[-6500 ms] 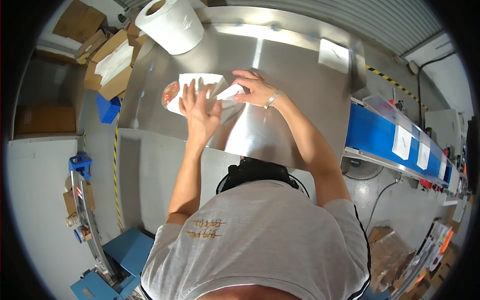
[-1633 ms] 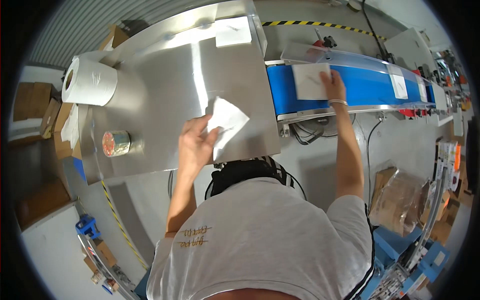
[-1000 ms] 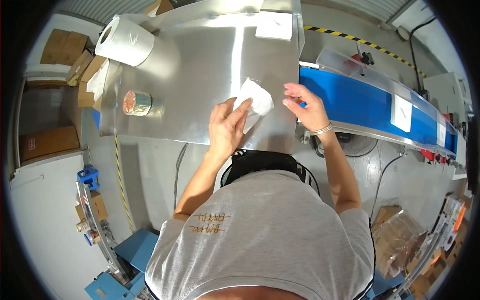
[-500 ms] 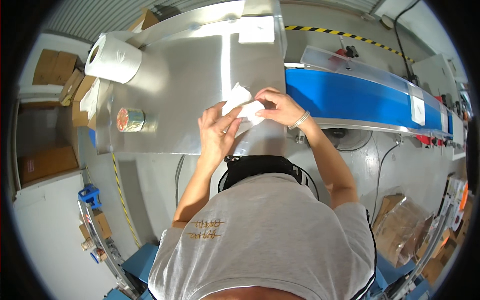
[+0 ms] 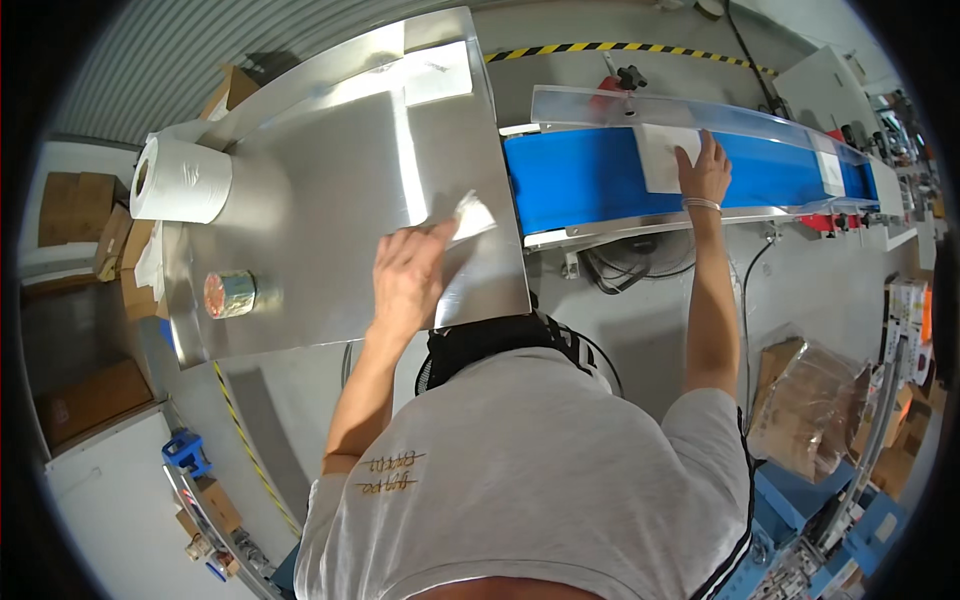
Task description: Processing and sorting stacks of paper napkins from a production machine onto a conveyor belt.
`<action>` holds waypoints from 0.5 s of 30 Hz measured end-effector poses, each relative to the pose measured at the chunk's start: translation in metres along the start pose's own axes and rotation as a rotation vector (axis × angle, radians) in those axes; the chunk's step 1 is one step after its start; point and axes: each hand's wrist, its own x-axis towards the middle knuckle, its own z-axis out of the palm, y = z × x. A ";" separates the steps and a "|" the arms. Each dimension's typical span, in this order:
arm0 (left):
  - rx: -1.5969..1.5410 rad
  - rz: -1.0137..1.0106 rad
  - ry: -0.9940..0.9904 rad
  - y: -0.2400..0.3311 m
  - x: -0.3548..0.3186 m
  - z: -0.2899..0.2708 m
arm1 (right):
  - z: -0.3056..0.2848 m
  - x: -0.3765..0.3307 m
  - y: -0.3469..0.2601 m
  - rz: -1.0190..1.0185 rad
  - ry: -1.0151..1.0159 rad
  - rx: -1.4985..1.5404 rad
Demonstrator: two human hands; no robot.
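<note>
Your left hand [image 5: 408, 275] lies flat, fingers spread, on a white sheet [image 5: 474, 217] at the steel table [image 5: 330, 190] edge; your right hand [image 5: 705, 168] presses open-fingered on another sheet [image 5: 662, 158] on the blue belt [image 5: 580, 180]; reaching both ways, either could slip.

Bright, even overhead light fills the scene. The steel tabletop [image 5: 330, 200] throws white glare along its far edge and middle. Shadows are soft. Fisheye bending curves straight edges, with a black rim around the corners.
</note>
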 end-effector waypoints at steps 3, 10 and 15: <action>-0.214 0.073 -0.129 0.015 0.015 0.006 | -0.027 -0.016 -0.057 -0.037 -0.467 0.852; -1.016 -0.530 -0.308 0.026 0.057 0.047 | -0.061 -0.051 -0.127 0.183 -1.180 1.644; -1.114 -0.606 -0.358 0.020 0.073 0.086 | -0.047 -0.054 -0.106 -0.032 -0.999 1.376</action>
